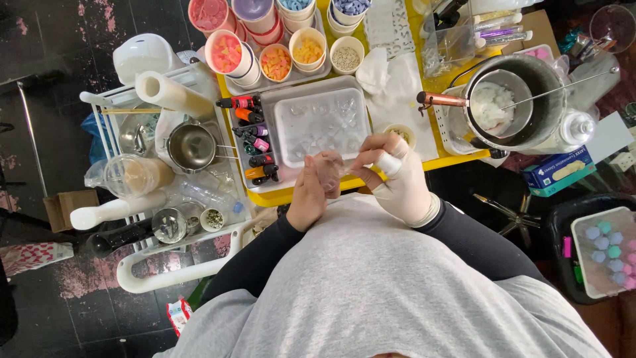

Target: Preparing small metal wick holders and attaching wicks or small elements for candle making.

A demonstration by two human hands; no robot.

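My right hand (402,180) wears a white glove and pinches the edge of a thin translucent glove (329,170). That glove lies over the fingertips of my bare left hand (306,197), whose fingers point forward inside it. Both hands hover over the near edge of a yellow table (289,196), just in front of a clear plastic mould tray (321,122). A row of small dye bottles (252,140) lies left of the tray. My grey shirt and black sleeves fill the bottom of the view.
Cups of coloured wax pieces (275,63) stand at the back. A metal pot with a white lump inside (493,106) sits right, a blue glove box (556,172) below it. A white cart (179,268) at left carries a steel pot (192,146) and a paper roll (173,93).
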